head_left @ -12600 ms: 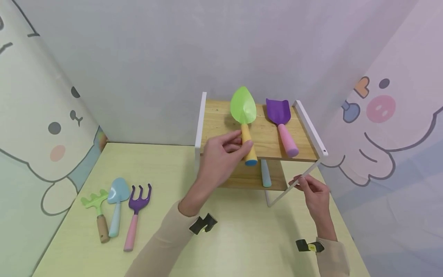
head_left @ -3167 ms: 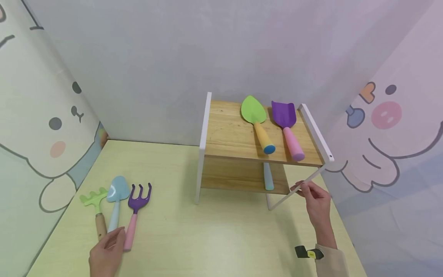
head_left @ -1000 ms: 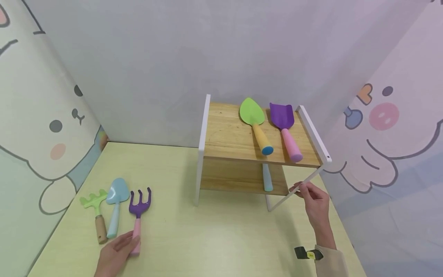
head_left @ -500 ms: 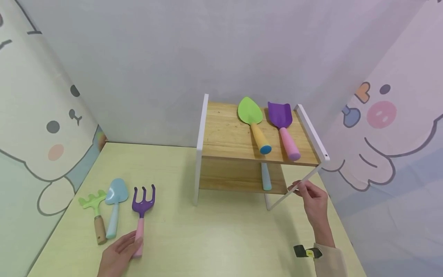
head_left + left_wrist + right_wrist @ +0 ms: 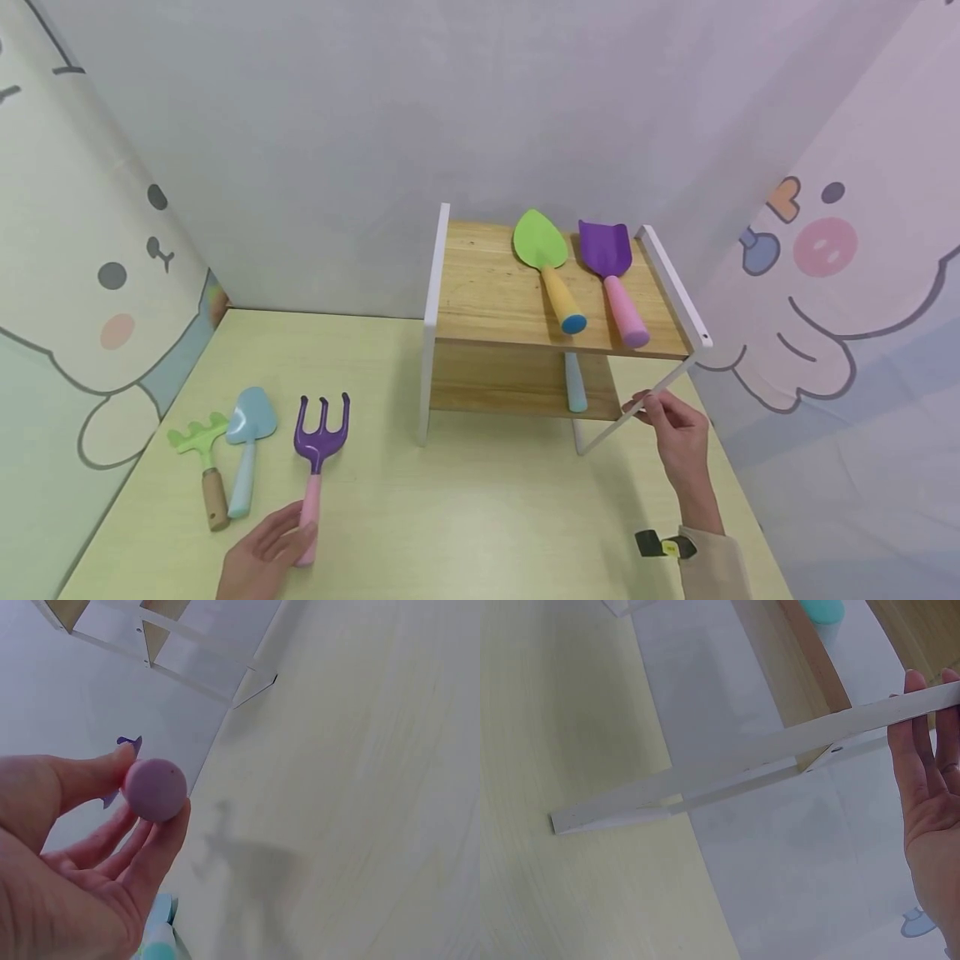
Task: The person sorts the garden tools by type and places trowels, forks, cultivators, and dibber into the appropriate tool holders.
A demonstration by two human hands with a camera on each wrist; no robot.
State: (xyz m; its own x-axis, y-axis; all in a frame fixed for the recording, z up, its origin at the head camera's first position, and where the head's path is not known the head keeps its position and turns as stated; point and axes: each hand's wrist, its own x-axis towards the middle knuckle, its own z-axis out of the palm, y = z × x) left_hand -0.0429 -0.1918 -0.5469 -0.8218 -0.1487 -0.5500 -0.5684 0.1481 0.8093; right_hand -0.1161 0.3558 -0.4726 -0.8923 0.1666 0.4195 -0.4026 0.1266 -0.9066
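My left hand (image 5: 262, 552) pinches the pink handle of a hand fork (image 5: 320, 442) with purple tines. In the left wrist view the handle's round end (image 5: 156, 790) faces the camera between thumb and fingers, and a shadow falls on the table below, so the fork is raised. My right hand (image 5: 681, 433) grips the white front leg (image 5: 727, 756) of a two-tier wooden shelf (image 5: 480, 292) at its right side. On the top board lie a green trowel (image 5: 542, 242) with a yellow handle and a purple shovel (image 5: 606, 248) with a pink handle.
Left of the fork, a green rake (image 5: 201, 437) with a brown handle and a light blue trowel (image 5: 252, 414) lie on the table (image 5: 465, 517). A light blue handle (image 5: 575, 383) shows on the lower board; its other end is hidden. Curtains (image 5: 315, 150) stand behind and at both sides.
Earlier my left hand let the green trowel rest on the top board, then reached the tools at left. Over the last second it has moved the fork slightly right. My right hand keeps its place.
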